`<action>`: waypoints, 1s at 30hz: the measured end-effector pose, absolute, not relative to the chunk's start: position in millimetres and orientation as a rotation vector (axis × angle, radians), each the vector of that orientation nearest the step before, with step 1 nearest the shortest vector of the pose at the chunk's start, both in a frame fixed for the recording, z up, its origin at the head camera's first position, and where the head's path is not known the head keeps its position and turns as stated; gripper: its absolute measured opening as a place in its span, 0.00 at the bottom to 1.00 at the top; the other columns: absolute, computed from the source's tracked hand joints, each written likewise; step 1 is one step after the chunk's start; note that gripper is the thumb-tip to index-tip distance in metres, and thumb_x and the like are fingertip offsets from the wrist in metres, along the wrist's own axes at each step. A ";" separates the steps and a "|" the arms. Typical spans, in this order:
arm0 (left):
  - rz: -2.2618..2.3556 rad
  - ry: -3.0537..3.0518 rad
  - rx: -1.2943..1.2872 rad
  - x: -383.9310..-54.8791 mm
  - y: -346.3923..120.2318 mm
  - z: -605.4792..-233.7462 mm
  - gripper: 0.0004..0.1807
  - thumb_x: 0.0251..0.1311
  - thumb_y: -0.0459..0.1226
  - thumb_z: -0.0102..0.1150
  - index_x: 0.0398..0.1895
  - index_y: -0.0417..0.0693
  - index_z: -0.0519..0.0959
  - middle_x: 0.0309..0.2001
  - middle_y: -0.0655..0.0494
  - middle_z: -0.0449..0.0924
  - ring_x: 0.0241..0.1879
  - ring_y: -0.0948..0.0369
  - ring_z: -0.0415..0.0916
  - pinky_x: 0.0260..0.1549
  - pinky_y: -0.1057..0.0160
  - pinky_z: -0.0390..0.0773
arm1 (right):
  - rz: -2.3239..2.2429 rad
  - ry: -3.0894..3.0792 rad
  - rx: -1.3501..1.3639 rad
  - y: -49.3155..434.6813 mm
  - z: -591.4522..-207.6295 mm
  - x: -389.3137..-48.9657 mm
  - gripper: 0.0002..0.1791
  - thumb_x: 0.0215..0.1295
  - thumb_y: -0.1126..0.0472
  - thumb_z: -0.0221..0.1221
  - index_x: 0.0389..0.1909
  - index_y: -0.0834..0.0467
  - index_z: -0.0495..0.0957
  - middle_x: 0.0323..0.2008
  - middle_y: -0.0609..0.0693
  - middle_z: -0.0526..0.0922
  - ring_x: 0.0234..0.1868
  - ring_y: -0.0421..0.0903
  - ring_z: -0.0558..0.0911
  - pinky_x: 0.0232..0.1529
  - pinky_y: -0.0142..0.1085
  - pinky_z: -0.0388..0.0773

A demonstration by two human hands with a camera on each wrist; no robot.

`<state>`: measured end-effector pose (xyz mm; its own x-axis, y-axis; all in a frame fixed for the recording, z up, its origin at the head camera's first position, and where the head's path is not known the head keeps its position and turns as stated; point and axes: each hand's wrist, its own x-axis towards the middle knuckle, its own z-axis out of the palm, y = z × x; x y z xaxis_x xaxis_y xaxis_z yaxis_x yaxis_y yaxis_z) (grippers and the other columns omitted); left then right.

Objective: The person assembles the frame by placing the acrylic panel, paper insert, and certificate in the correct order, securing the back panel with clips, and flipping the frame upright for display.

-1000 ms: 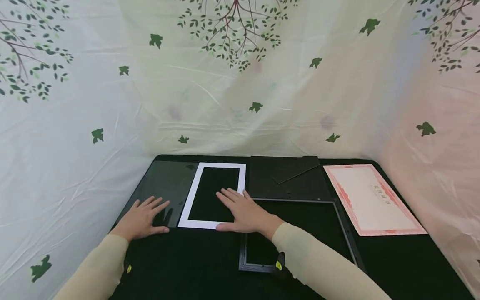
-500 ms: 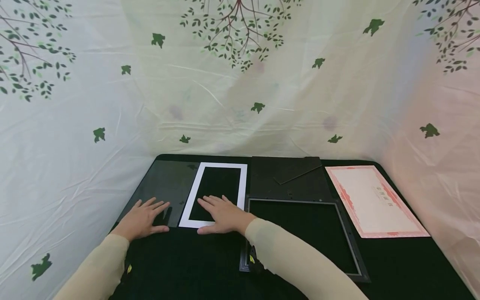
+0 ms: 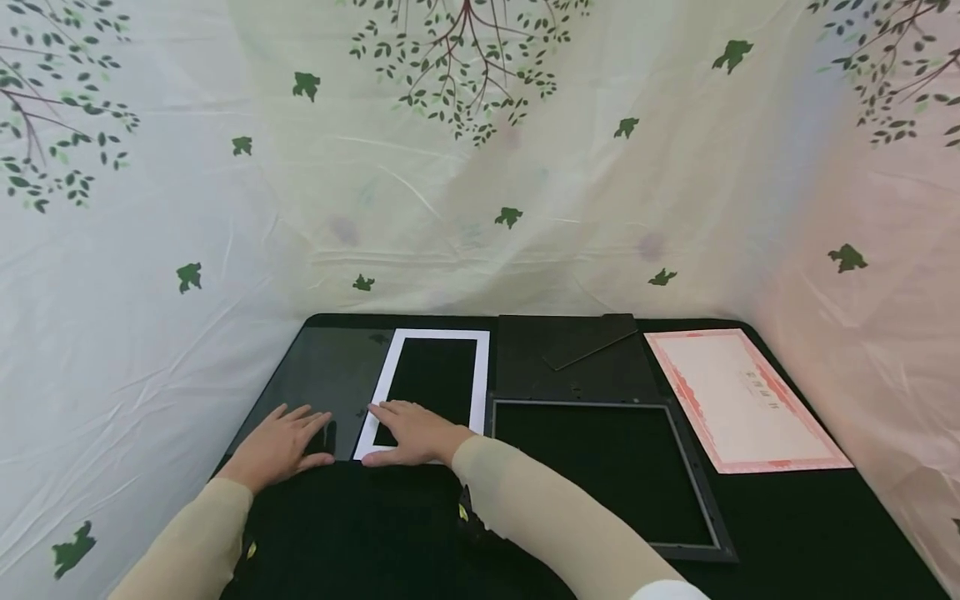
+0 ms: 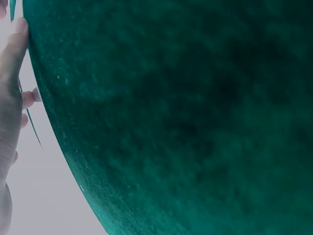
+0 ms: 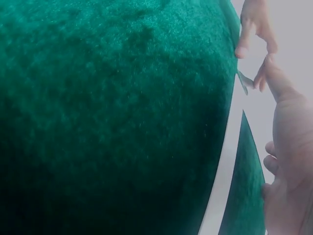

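My left hand lies with spread fingers over the near part of a clear, dark-looking sheet at the left of the table. Beside that sheet lies a white mat board with a rectangular opening. My right hand is held over the mat's near left corner, fingers extended; whether it touches cannot be told. Thumb and fingers of the left hand show at the left wrist view's edge. In the right wrist view, the right hand is near the mat's white strip, the other hand beyond.
A black picture frame lies partly under the right forearm. Behind it is a black backing board with a thin strut line. A pink-bordered certificate lies at the right. Dark cloth covers the table; a printed curtain surrounds it.
My right hand has moved left across the mat board, from its right side to its near left corner. The left hand has stayed nearly in place; the view has shifted slightly.
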<state>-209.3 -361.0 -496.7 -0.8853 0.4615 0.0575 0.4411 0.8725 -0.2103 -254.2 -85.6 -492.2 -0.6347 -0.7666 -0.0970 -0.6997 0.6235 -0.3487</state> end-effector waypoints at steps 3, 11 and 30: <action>0.301 -2.913 -0.742 -208.8 -361.5 -496.8 0.42 0.58 0.67 0.50 0.61 0.43 0.73 0.55 0.45 0.79 0.60 0.45 0.71 0.59 0.38 0.62 | -0.392 2.608 -1.201 -89.6 -492.7 -253.8 0.52 0.56 0.21 0.43 0.76 0.43 0.46 0.75 0.45 0.52 0.74 0.44 0.52 0.71 0.40 0.51; 0.274 -2.812 -0.800 -209.3 -361.7 -497.2 0.35 0.63 0.63 0.49 0.57 0.43 0.77 0.51 0.46 0.81 0.57 0.46 0.74 0.60 0.41 0.64 | -0.364 2.622 -1.180 -97.5 -493.4 -254.6 0.51 0.55 0.20 0.41 0.76 0.40 0.45 0.73 0.44 0.55 0.72 0.44 0.55 0.69 0.40 0.57; 0.224 -2.572 -0.856 -210.1 -340.0 -503.4 0.25 0.60 0.54 0.60 0.50 0.43 0.82 0.42 0.47 0.85 0.44 0.51 0.83 0.54 0.43 0.72 | -1.051 2.443 -0.937 -107.4 -500.1 -256.0 0.32 0.70 0.41 0.52 0.70 0.50 0.63 0.59 0.42 0.77 0.59 0.38 0.74 0.59 0.36 0.70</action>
<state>-210.1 -340.0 -503.4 -0.7228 0.6030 0.3375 0.5357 0.7975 -0.2776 -256.0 -107.4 -500.1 -0.7335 -0.6789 -0.0328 -0.4432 0.5144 -0.7342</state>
